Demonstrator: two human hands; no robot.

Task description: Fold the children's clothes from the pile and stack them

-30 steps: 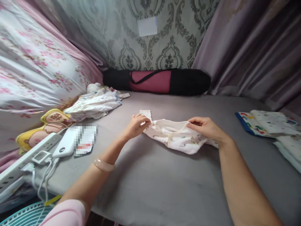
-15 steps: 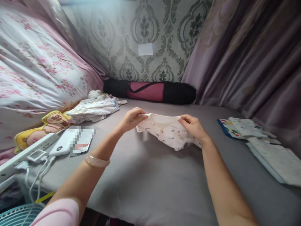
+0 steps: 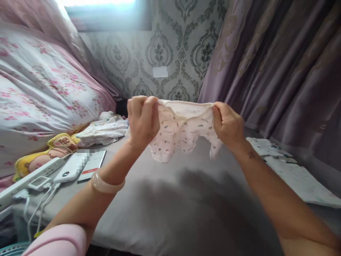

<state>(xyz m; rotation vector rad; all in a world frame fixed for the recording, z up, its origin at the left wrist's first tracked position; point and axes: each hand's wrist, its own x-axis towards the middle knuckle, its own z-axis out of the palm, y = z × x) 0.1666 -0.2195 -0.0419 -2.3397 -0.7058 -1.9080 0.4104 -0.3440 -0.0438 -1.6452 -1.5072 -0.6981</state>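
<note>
A small pale pink printed garment (image 3: 183, 131) hangs in the air between my two hands, its top edge stretched nearly straight. My left hand (image 3: 144, 121) is closed on the left end of that edge, fingers curled with their backs toward me. At the right end, my right hand (image 3: 229, 124) pinches the cloth between thumb and fingers. The lower part dangles loosely in folds above the grey sheet (image 3: 165, 206).
Crumpled light clothes (image 3: 103, 129) lie at the back left, near a yellow cartoon cushion (image 3: 39, 156). A phone (image 3: 92, 165), a white power bank (image 3: 70, 167) and a power strip (image 3: 32, 181) with cables are at left. Folded cloths (image 3: 301, 179) lie at right.
Both hands have risen and come nearer with the garment, which now hangs more upright. The view has tilted up, showing more wall and a bright window.
</note>
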